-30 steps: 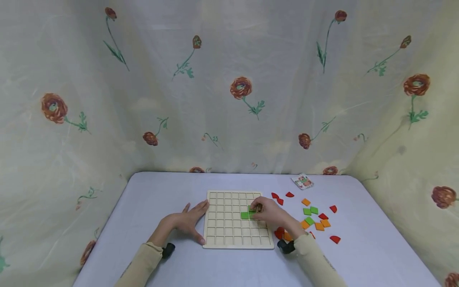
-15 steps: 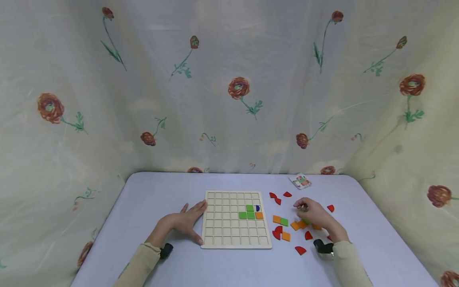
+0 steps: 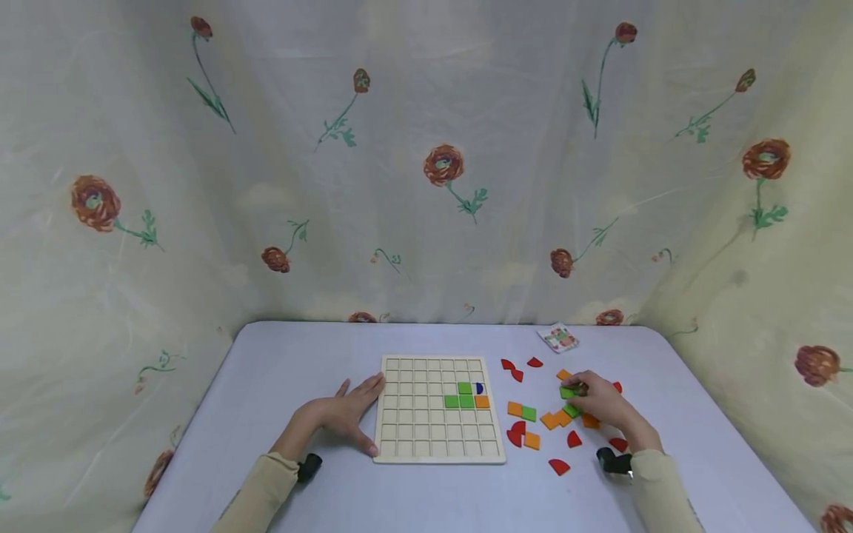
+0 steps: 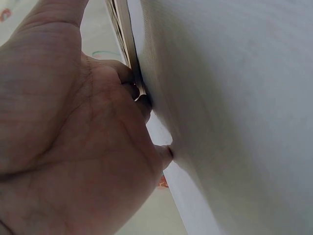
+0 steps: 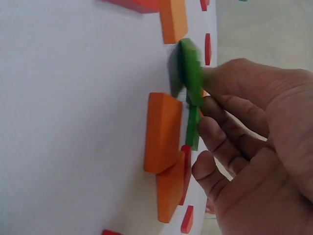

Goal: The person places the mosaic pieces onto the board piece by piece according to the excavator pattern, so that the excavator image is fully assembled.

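My left hand [image 3: 346, 414] lies spread along the left edge of a pale wooden grid board [image 3: 416, 409], fingers straight. In the left wrist view, its fingertips meet the board's side [image 4: 128, 46]. Over the loose pieces at the right, my right hand [image 3: 605, 403] pinches a green square tile [image 5: 194, 73], which looks tilted and blurred in the right wrist view. Another green tile [image 5: 192, 128] lies just beyond it, with orange tiles [image 5: 163, 132] close by. Set in the board's cells are three green squares [image 3: 465, 400], an orange square [image 3: 482, 401] and a dark blue half-round piece [image 3: 480, 389].
Several red quarter-round pieces [image 3: 558, 466] and orange squares [image 3: 531, 441] lie scattered right of the board. An orange and a green tile [image 3: 529, 414] sit side by side nearer it. A small printed card packet [image 3: 558, 337] is at the table's back edge, before a flowered curtain [image 3: 346, 185].
My right hand has left the board's right side and moved right to the loose tiles, where it now pinches a green square. My left hand stays against the board's left edge.
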Available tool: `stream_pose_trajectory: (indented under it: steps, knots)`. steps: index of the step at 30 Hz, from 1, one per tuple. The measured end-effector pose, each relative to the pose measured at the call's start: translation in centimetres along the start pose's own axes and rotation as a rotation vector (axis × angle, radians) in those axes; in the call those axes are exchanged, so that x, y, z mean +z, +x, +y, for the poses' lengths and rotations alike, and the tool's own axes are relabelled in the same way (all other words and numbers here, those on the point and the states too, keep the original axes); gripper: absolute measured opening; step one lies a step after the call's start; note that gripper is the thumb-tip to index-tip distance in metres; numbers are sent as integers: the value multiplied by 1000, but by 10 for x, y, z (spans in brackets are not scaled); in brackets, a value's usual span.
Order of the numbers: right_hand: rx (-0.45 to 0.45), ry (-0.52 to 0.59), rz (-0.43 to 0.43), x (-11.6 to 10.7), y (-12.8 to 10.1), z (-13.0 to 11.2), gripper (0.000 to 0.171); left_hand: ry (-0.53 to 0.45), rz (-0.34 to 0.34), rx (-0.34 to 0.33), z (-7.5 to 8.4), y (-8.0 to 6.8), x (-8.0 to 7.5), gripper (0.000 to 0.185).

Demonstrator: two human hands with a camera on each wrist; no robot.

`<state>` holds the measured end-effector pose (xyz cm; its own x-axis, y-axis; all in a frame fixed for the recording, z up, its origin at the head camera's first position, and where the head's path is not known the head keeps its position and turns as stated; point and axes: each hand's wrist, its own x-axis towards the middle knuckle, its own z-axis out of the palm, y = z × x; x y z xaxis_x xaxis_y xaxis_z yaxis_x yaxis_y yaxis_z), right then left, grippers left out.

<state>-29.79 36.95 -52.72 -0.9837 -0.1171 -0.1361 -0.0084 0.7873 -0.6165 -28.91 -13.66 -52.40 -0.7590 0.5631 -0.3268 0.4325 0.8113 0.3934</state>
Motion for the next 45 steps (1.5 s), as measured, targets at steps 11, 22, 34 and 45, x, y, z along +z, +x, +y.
stream_pose_trajectory:
  steps: [11, 22, 34, 45]
  knots:
    - [23, -63, 15, 1, 5, 2, 30, 11, -1, -4, -3, 2, 2, 130]
    - [33, -59, -23, -7, -3, -2, 32, 6, 2, -1, -3, 3, 2, 129]
    - [26, -71, -22, -9, -7, -5, 34, 14, 5, -13, -3, 3, 3, 129]
    - [38, -3, -42, -5, -7, -2, 27, 19, -4, -10, -1, 1, 0, 128]
